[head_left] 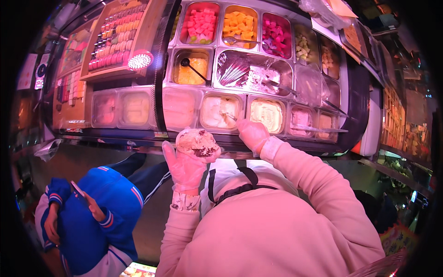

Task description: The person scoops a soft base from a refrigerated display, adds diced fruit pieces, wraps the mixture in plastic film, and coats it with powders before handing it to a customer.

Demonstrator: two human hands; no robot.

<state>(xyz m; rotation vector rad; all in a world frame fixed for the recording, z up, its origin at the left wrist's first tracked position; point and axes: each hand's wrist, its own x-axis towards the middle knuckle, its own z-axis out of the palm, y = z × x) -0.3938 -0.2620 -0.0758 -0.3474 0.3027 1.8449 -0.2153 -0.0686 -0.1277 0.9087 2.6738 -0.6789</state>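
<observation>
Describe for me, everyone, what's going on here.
A person's gloved left hand holds a round, pale food with dark pieces on it. The gloved right hand holds what looks like a spoon, its tip in white cream. Cubed orange fruit lies beyond. To the left, another person in blue holds a phone.

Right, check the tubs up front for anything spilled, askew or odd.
No clear spill stands out. Near the front row's right end, though, a long, thin utensil looks askew: it lies across two small tubs, its end jutting past them, rather than resting in just one.
</observation>
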